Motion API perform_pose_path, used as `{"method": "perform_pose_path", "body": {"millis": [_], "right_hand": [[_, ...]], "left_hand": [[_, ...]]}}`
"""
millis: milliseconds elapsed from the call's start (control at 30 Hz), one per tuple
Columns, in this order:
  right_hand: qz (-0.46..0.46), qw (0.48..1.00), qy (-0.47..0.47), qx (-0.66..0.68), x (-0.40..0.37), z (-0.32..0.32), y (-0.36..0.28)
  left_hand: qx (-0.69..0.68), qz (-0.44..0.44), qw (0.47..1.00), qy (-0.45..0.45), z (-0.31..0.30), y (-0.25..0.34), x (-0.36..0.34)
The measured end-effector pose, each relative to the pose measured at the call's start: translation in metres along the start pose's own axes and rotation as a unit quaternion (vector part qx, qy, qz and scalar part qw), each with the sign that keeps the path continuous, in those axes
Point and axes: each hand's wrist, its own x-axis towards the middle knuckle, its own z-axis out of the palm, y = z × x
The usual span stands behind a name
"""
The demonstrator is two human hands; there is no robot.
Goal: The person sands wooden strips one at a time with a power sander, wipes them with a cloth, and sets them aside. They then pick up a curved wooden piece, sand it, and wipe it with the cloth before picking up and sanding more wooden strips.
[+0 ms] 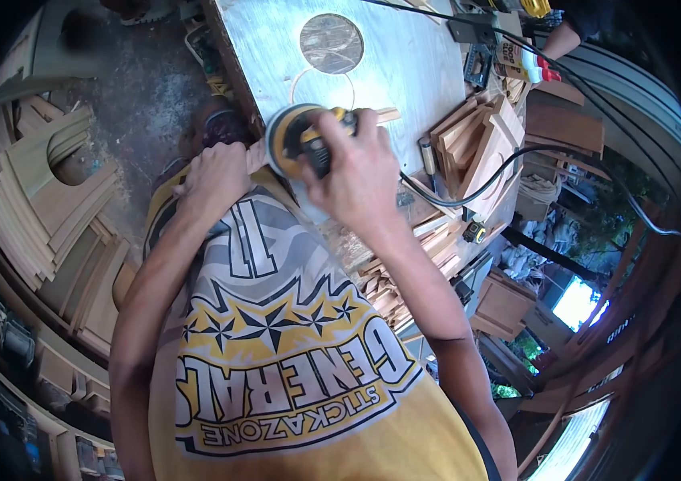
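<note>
My right hand (354, 172) is wrapped around a yellow and black orbital sander (291, 138), whose round pad faces left and away from me. A narrow wooden strip (388, 115) shows on the far side of the sander, and its near end (255, 155) comes out beside my left hand (219, 178). That hand is closed on this end, close to my shirt. The sander hides the middle of the strip. From behind my right hand a black cord (469, 196) curves off to the right.
A pale workbench top (268, 40) with a round dark patch (332, 43) lies ahead. Cut wooden pieces (469, 132) and a chisel-like tool (427, 155) sit at right, with a tape measure (475, 232) nearer. Curved boards (56, 188) are stacked at left. Another person's arm (562, 40) is at upper right.
</note>
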Motion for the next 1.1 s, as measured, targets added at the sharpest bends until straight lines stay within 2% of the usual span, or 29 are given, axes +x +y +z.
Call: {"method": "perform_pose_path", "body": {"millis": [33, 200, 333, 400, 467, 533, 667, 733, 800, 900, 967, 1000, 1100], "right_hand": [[0.01, 1.0, 0.03, 0.0, 0.003, 0.001, 0.009], [0.05, 0.998, 0.04, -0.023, 0.01, -0.004, 0.031], [-0.018, 0.999, 0.029, 0.031, -0.005, 0.005, -0.008], [-0.023, 0.999, 0.031, 0.033, -0.008, 0.003, -0.013], [-0.002, 0.998, 0.042, 0.037, -0.007, 0.0, 0.003], [0.073, 0.997, 0.021, 0.014, 0.002, -0.005, 0.027], [0.192, 0.981, 0.014, -0.011, 0.016, -0.02, 0.081], [0.194, 0.98, 0.047, -0.009, 0.021, -0.02, 0.112], [0.191, 0.978, 0.081, -0.006, 0.027, -0.022, 0.132], [0.196, 0.975, 0.108, 0.004, 0.044, -0.025, 0.144], [0.188, 0.974, 0.121, 0.027, 0.059, -0.022, 0.15], [0.183, 0.975, 0.124, 0.029, 0.063, -0.019, 0.151], [0.182, 0.974, 0.131, 0.032, 0.069, -0.016, 0.143]], "left_hand": [[-0.001, -0.007, 1.0, -0.005, -0.001, -0.001, -0.001], [0.006, -0.006, 1.0, -0.009, 0.003, -0.007, 0.005], [0.017, -0.003, 1.0, -0.001, 0.0, 0.001, 0.003], [0.024, -0.01, 0.999, 0.029, 0.002, -0.004, -0.003], [0.043, 0.014, 0.998, 0.045, 0.007, -0.016, -0.004], [0.052, -0.011, 0.998, 0.033, 0.008, -0.022, -0.011], [0.077, 0.022, 0.995, 0.065, 0.011, -0.046, -0.017], [0.093, -0.004, 0.993, 0.077, 0.011, -0.057, -0.024], [0.117, -0.001, 0.986, 0.117, 0.012, -0.097, -0.043], [0.121, -0.072, 0.974, 0.18, 0.001, -0.144, -0.085], [0.076, -0.105, 0.945, 0.301, 0.001, -0.171, -0.096], [0.085, -0.113, 0.939, 0.315, -0.002, -0.179, -0.101], [0.023, -0.009, 0.903, 0.428, -0.015, -0.165, -0.102]]}}
